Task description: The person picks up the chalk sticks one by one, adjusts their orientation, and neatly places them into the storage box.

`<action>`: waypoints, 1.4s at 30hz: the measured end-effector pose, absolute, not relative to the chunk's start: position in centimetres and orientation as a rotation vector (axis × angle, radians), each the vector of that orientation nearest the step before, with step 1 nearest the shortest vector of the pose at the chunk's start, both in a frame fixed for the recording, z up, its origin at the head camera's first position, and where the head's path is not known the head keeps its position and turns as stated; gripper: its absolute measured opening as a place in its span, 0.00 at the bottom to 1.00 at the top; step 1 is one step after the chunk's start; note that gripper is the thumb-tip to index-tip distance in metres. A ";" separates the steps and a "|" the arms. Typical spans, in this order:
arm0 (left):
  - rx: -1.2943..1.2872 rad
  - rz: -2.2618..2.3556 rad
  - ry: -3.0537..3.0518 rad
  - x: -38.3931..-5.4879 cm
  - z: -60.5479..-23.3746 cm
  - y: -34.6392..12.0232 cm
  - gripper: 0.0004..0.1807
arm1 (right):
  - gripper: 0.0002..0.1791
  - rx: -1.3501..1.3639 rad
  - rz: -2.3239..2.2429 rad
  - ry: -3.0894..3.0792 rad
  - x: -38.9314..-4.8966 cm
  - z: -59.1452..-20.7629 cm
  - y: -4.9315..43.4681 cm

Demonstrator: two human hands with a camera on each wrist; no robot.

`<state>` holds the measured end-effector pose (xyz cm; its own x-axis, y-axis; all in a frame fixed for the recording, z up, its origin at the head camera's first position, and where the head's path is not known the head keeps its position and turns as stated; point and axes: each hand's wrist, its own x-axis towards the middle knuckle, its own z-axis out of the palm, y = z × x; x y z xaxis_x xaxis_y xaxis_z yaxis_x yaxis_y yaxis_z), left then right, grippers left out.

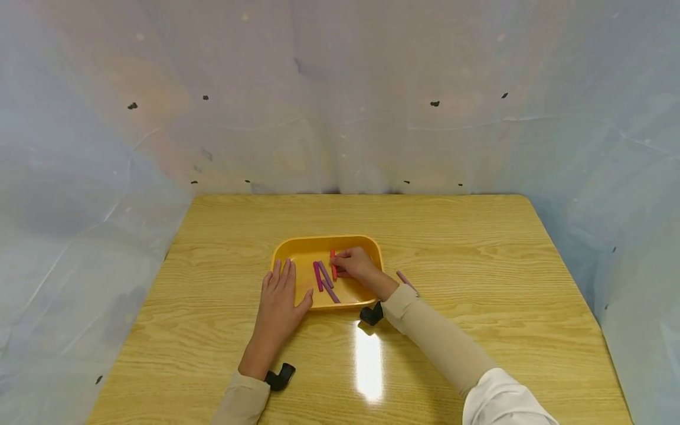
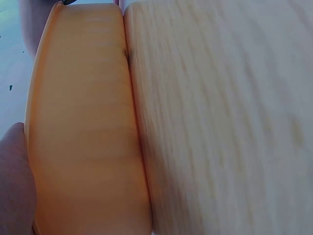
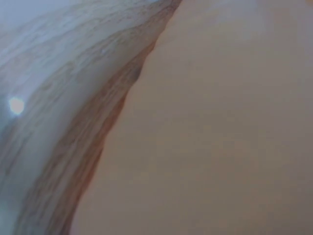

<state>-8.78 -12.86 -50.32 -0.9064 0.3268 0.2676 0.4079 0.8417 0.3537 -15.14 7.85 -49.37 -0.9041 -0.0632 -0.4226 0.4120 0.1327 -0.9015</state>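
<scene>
A red stick (image 1: 334,273), slim and straight, lies inside a shallow yellow tray (image 1: 303,271) with rounded corners, nearer the tray's far edge and right edge than its left edge. It points roughly from the far edge toward the near one. The tray stands around the middle of the wooden table (image 1: 451,248), its long sides running along the table's far edge. To the left of the red stick lie a magenta stick (image 1: 318,276) and a purple stick (image 1: 326,274), while a second purple stick (image 1: 330,291) slants down to the tray's near edge. A mauve stick (image 1: 406,282) (partly hidden by the right sleeve (image 1: 435,336)) lies on the table just beyond the tray's right edge.

The right hand (image 1: 357,264) reaches in over the tray's near right corner, its thumb and fingertips pinching the red stick; the forearm slants in from the table's near edge. The left hand (image 1: 278,301) rests at the tray's near left corner, fingers extended over the left edge and thumb spread away toward the near edge. The hands are apart, with the three other sticks between them.
</scene>
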 end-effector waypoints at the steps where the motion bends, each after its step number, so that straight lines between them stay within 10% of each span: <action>1: -0.572 -0.607 -2.825 -8.8 -50.3 -12.9 0.42 | 0.13 0.340 -1.830 2.055 -15.2 -49.4 7.8; 42: -0.557 -0.636 -2.830 -8.2 -49.9 -13.0 0.43 | 0.10 0.287 -1.793 2.141 -14.6 -49.2 7.4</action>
